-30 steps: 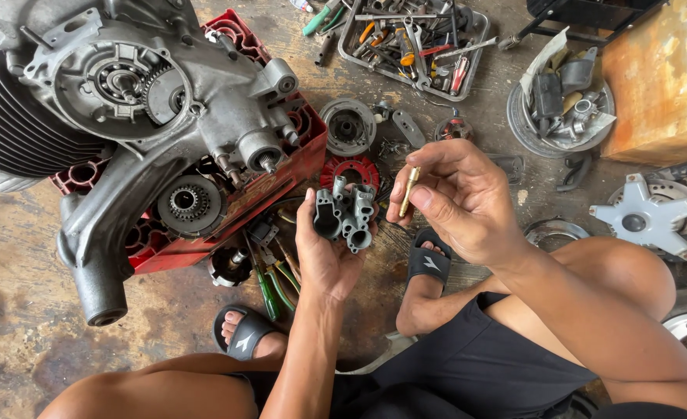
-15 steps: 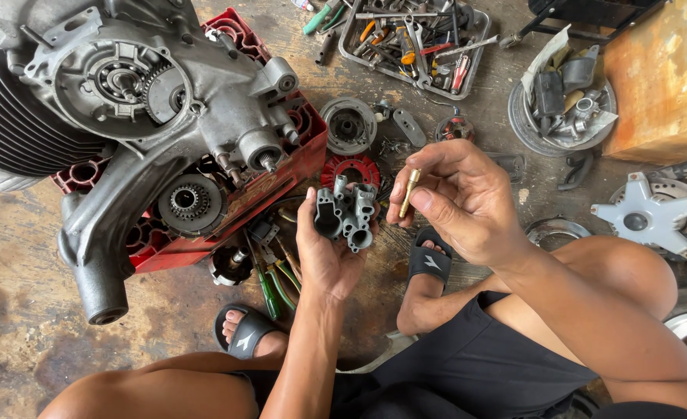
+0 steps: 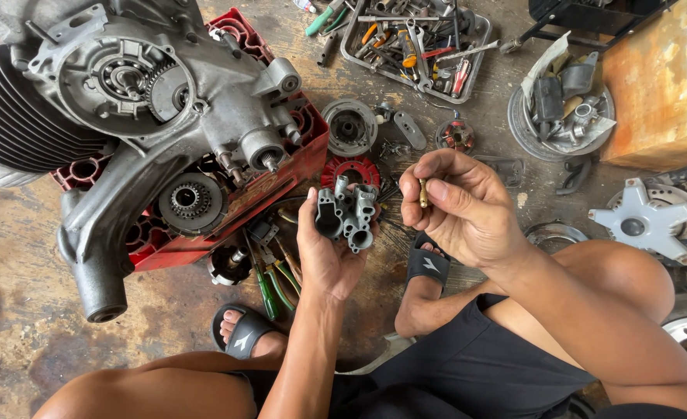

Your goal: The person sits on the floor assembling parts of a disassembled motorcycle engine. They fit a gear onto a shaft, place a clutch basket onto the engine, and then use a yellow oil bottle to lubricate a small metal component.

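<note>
Stained concrete floor (image 3: 17, 326), left hand (image 3: 329, 252) is cupping a grey cast-metal carburettor body (image 3: 346, 215), fingers wrapped round it; right hand (image 3: 463, 209) is pinching a small brass jet (image 3: 424, 193) just beside, near a finned engine (image 3: 134, 116)

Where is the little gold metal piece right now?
In the head view, the small brass part is pinched in the right hand's fingers, just right of the grey carburetor body.

Carburettor body (image 3: 347, 213): dull grey cast metal, slightly rough. Small pin (image 3: 423, 192): brass-coloured metal, faint shine. Engine casing (image 3: 165, 101): matt grey cast metal, grimy. Crate (image 3: 297, 167): red plastic, scuffed. Floor (image 3: 17, 310): rough concrete, stained. Tool tray (image 3: 479, 46): worn metal.
</note>
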